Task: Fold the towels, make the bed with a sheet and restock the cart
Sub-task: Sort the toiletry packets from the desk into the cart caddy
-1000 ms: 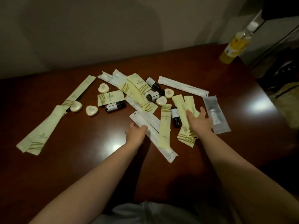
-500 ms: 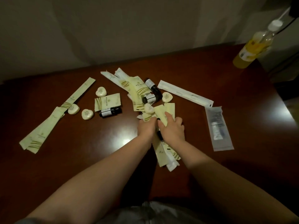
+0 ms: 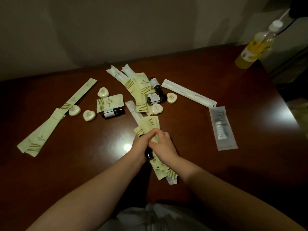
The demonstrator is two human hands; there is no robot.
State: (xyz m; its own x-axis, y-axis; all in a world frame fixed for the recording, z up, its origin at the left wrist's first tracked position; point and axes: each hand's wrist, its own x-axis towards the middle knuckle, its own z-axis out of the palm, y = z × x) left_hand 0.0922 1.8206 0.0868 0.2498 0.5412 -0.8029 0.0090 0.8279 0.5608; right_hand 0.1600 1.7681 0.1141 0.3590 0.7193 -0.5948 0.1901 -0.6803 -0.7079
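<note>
A: Where's the bundle of long pale-green sachets (image 3: 150, 124)?
B: Both hands grasp it — left hand (image 3: 141, 145) and right hand (image 3: 164, 144), fingers (image 3: 159, 133) curled round its middle, ends jutting past them over the dark red-brown desk (image 3: 83, 164).
A: Containers?
B: Far right of the fingers, a tall clear plastic bottle (image 3: 255, 45) holds yellow liquid — a flat clear packet (image 3: 222, 127), nearer, holds something dark.

No text legible. Print is present on the pale green sachets (image 3: 110, 103), small dark bottles (image 3: 113, 113), heart-shaped soaps (image 3: 89, 115) and yellow bottle (image 3: 250, 52); all too blurred to read.
</note>
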